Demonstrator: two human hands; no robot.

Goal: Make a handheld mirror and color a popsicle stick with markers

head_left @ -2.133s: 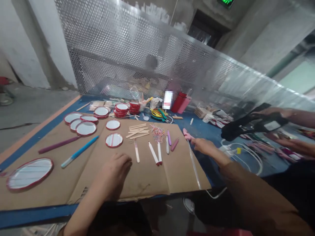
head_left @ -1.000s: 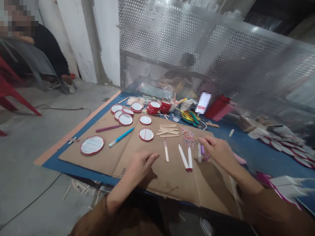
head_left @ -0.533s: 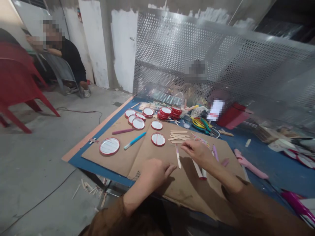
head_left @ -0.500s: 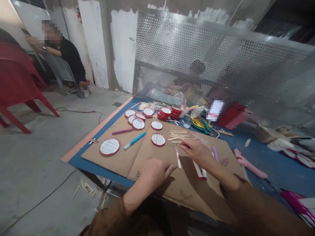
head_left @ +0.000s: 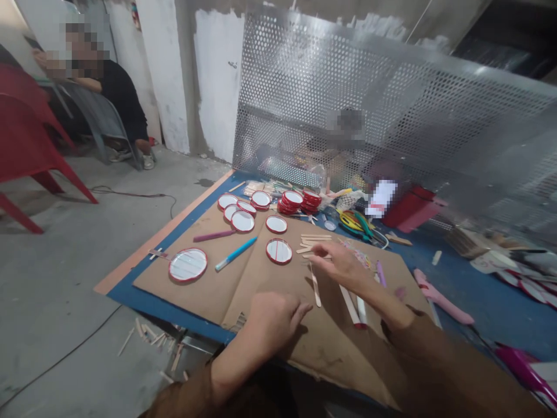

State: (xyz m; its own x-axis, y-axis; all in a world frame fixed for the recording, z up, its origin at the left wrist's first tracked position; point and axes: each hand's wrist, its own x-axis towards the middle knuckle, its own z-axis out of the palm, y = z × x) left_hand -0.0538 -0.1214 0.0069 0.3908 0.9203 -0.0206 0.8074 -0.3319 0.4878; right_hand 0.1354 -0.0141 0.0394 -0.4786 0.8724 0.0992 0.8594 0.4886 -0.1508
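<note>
My left hand (head_left: 276, 319) rests low over the cardboard sheet (head_left: 248, 273), its fingers curled under and the thumb pointing right; whatever it may hold is hidden. My right hand (head_left: 342, 266) hovers at a group of wooden craft sticks (head_left: 315, 238), fingers bent and slightly apart, with nothing visible between them. Just below its fingertips lies a single craft stick (head_left: 316, 287), partly coloured at its upper end. Left of the sticks is a round red-rimmed disc (head_left: 279, 251) with lines across it. A larger lined disc (head_left: 188, 265) with a stick attached lies farther left.
Several red-rimmed discs (head_left: 242, 220) lie toward the back, some stacked. A blue pen (head_left: 236, 253) is on the cardboard. Yellow-green pliers (head_left: 354, 223) and a pink glue gun (head_left: 441, 299) lie right. A perforated metal panel (head_left: 296, 87) stands behind; a person (head_left: 117, 96) sits far left.
My right hand has shifted slightly, and its fingers have moved apart from a pinch over the craft sticks. My left hand stays curled in nearly the same place. The view has moved a little.
</note>
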